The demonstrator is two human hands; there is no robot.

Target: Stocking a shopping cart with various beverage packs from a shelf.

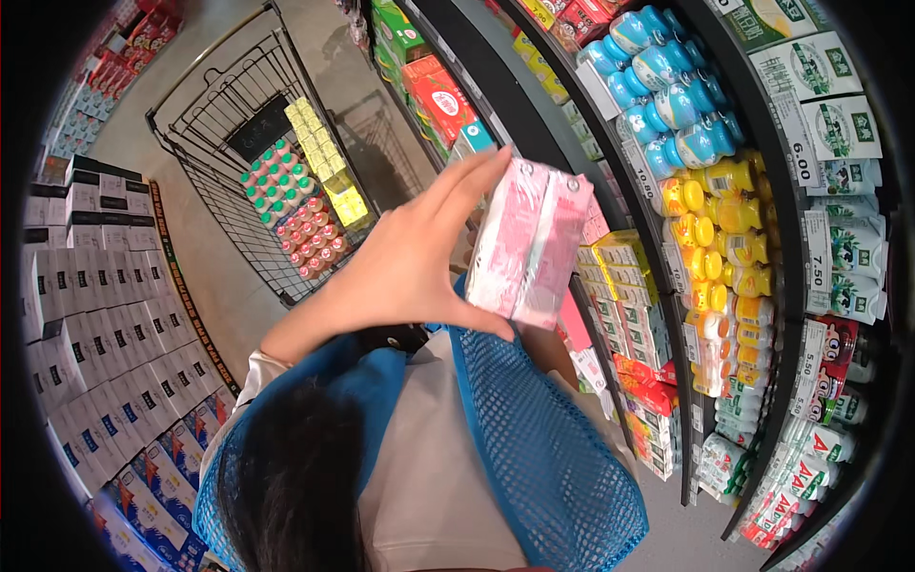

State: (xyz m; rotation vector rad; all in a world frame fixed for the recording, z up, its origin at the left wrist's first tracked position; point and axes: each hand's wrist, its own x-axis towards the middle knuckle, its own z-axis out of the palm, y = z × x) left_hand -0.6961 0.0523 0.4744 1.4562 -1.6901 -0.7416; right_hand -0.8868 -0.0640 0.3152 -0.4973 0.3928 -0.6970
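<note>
A shrink-wrapped pink-and-white pack of small drink cartons (pixel 527 243) is up in front of my chest, tilted. My left hand (pixel 411 261) spans its near-left side, with the thumb at the bottom end and the fingers at the top. My right forearm (pixel 549 354) runs up behind the pack. That hand is mostly hidden, and a little of my right hand's fingers (pixel 470 242) shows at the pack's left edge, supporting it from beneath. Shelves of packaged drinks stand close on the right of the pack.
A wire shopping cart (pixel 214 143) at upper left holds green-capped bottles (pixel 275 179), red-capped bottles (pixel 312 236) and yellow packs (pixel 314 139). Stacked white cartons (pixel 100 286) line the left. Right-hand shelves carry blue bottles (pixel 668 93), yellow bottles (pixel 715 214) and white pouches (pixel 843 129).
</note>
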